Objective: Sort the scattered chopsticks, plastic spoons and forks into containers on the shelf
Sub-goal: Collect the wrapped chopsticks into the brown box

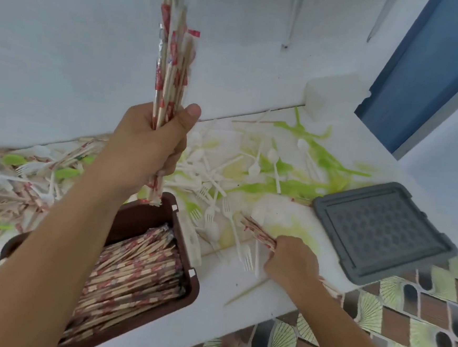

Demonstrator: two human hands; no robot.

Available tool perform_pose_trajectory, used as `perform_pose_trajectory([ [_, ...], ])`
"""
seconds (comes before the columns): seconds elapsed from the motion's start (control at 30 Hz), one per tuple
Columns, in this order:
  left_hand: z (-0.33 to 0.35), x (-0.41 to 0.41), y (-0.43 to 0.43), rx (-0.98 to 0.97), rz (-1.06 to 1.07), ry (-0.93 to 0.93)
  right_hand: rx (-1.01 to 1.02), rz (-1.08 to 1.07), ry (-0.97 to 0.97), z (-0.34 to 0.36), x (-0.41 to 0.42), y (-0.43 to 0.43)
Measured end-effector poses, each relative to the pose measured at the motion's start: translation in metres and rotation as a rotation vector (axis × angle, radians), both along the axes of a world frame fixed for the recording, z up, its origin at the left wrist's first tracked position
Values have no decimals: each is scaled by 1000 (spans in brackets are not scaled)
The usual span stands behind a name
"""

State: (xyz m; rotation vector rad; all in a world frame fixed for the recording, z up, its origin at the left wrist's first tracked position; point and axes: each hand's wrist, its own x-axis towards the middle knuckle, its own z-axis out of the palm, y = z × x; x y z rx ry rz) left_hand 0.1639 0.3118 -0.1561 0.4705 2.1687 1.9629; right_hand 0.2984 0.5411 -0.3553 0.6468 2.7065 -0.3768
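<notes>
While the left hand [148,145] gripped an upright bundle of red-printed wrapped wooden chopsticks [170,67] over the brown plastic tray [136,221] at lower left, likely squaring them, the right hand [292,260] pinched more at lower centre.

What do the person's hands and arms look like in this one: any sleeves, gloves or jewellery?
Both hands are bare: the left hand and right hand wear no gloves, and no ring, watch or bracelet shows. The left forearm and right forearm are uncovered to the frame edge; no sleeve is in view.
</notes>
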Motion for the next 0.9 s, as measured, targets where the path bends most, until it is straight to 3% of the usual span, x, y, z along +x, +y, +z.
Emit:
perform_pose_trajectory([
  [0.23, 1, 48, 19, -36, -106, -116, 37, -34, 26, 9, -4, -3],
  [0.3, -12, 68, 23, -78, -89, -157, -34, -102, 23, 18, -3, 3],
  [0.47, -66, 126, 49, -405, -67, -72, -369, -252, 46, 40, -8, 20],
  [0.67, -120, 123, 87, -587, 70, -75, -572, -393, 135, 40, -5, 45],
  [0.9, -150, 126, 108, -468, 297, -245, -563, -327, 224, 45, -1, 82],
])
